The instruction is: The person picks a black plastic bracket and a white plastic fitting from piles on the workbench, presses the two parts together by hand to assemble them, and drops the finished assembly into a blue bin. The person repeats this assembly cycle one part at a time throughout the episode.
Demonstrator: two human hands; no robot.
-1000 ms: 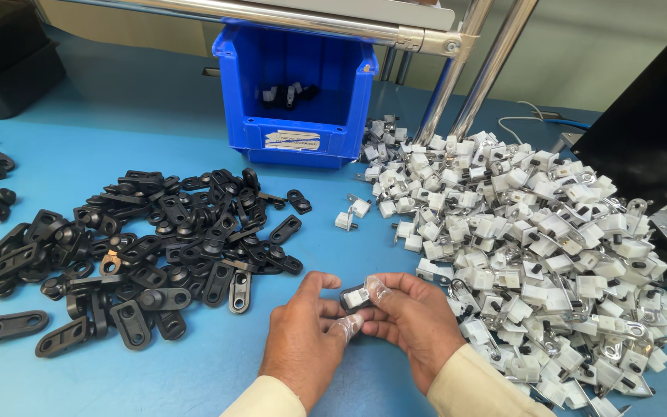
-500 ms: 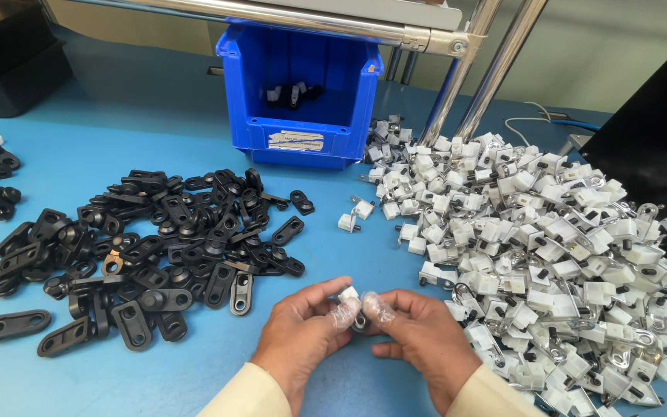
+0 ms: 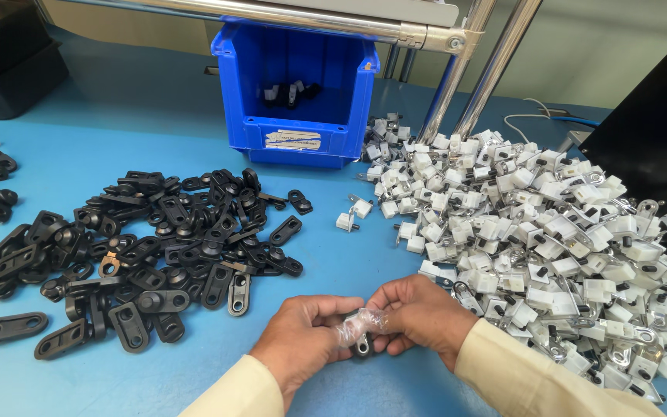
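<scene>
While pinching, both hands' fingers (image 3: 349, 328) closed on small part (image 3: 362, 344)

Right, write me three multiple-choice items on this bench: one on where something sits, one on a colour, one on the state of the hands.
1. Where does the pile of black plastic links lie?
A. Inside the bin
B. On the table, left of the hands
C. On top of the white pile

2. What colour is the open-fronted storage bin?
A. Blue
B. Red
C. Grey

3. What are the left hand and right hand doing?
A. Resting flat and apart
B. Each lifting a black link
C. Meeting fingertip to fingertip on one small part

Answers:
1 B: the black links spread over the blue table, with the pile of white clip parts on the other side.
2 A: its walls are plainly blue.
3 C: both hands pinch the small part between them.
</scene>
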